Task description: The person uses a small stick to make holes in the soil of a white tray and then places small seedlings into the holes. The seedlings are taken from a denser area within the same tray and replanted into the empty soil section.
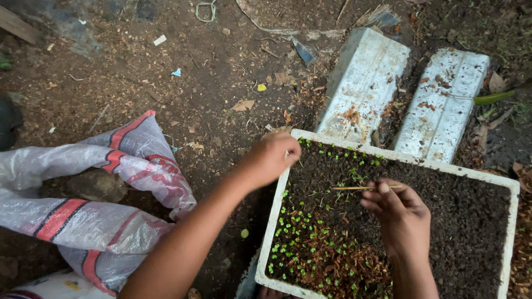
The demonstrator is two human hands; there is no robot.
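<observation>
Seedlings (302,232) crowd the tray's (512,221) near-left corner. Right hand (402,213) pinches a thin stick (354,188) over the soil; left hand (271,158) grips the far-left rim. Light, shallow pokes would spare the roots.

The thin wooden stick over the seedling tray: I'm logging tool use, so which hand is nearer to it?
Right. The right hand pinches the stick by one end, above the soil. The left hand rests at the white tray's left rim, apart from the stick.
</observation>
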